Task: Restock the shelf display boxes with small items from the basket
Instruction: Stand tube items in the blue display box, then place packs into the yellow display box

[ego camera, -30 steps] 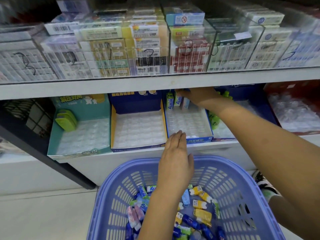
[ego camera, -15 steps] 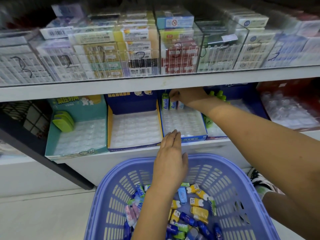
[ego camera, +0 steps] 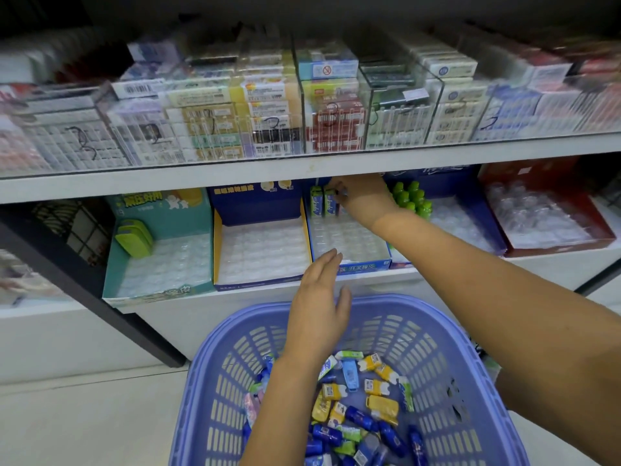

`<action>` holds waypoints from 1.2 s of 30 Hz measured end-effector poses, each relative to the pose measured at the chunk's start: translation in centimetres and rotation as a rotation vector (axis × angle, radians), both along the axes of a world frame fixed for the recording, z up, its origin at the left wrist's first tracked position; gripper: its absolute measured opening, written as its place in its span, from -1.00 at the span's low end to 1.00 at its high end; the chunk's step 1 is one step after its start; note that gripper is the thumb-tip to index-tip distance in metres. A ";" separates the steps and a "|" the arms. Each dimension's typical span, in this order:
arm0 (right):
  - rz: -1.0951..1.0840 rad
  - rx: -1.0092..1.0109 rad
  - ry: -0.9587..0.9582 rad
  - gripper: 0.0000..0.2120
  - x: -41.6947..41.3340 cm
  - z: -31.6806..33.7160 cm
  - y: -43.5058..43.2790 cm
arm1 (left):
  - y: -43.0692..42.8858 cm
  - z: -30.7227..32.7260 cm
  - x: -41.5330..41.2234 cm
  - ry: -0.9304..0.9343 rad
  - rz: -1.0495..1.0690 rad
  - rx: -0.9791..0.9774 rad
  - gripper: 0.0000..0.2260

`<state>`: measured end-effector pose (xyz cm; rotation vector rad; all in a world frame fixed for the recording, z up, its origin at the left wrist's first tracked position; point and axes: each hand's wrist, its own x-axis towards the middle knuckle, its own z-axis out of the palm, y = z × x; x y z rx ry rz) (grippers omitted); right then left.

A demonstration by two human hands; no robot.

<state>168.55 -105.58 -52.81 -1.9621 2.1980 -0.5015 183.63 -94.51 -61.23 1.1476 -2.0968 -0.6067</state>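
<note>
A purple plastic basket (ego camera: pixel 447 334) sits low in front of me, with several small blue, yellow and green items (ego camera: pixel 359 415) in its bottom. My left hand (ego camera: pixel 319 307) hovers over the basket's far rim, fingers straight, holding nothing. My right hand (ego camera: pixel 363 196) reaches to the back of the blue display box (ego camera: pixel 366 264) on the lower shelf and pinches a small item beside the upright green and blue items (ego camera: pixel 322 201) standing in the back row.
To the left stand a blue and yellow display box (ego camera: pixel 218 250) and a teal box (ego camera: pixel 111 264) with green cases (ego camera: pixel 134 240). To the right are green bottles (ego camera: pixel 411 198) and a red box (ego camera: pixel 551 247). Clear bins of packs fill the upper shelf (ego camera: pixel 302 171).
My right hand stays at the back of the blue box with only a small shift. My left hand has barely moved. The camera has drifted a little.
</note>
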 end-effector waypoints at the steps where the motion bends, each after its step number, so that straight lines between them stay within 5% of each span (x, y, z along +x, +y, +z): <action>1: 0.001 -0.039 0.023 -0.79 0.1 0.1 1.3 | 0.3 -0.2 0.1 0.089 0.045 -0.048 -0.70; 4: 0.025 -0.019 -0.112 -0.86 0.4 -1.6 7.2 | 1.0 -2.4 0.2 0.135 0.101 -0.069 -0.88; 9: 0.088 0.707 0.053 -0.71 1.2 -12.4 13.8 | 2.8 -10.0 0.7 -0.472 -0.082 0.404 -0.81; 14: -0.042 0.810 -0.071 -0.42 0.4 -22.5 17.2 | 6.0 -16.0 2.6 -0.755 -0.321 0.846 -0.58; 22: -0.200 0.665 0.027 -0.40 0.6 -28.2 18.3 | 6.0 -18.8 1.8 -0.649 -0.074 0.670 -0.58; 30: -0.075 0.659 0.223 -0.50 0.6 -29.6 17.4 | 5.6 -20.5 0.5 -0.797 -0.088 0.522 -0.57; 36: -0.063 0.796 0.094 -0.81 0.3 -27.3 16.0 | 5.2 -20.9 0.3 -0.800 -0.048 0.498 -0.74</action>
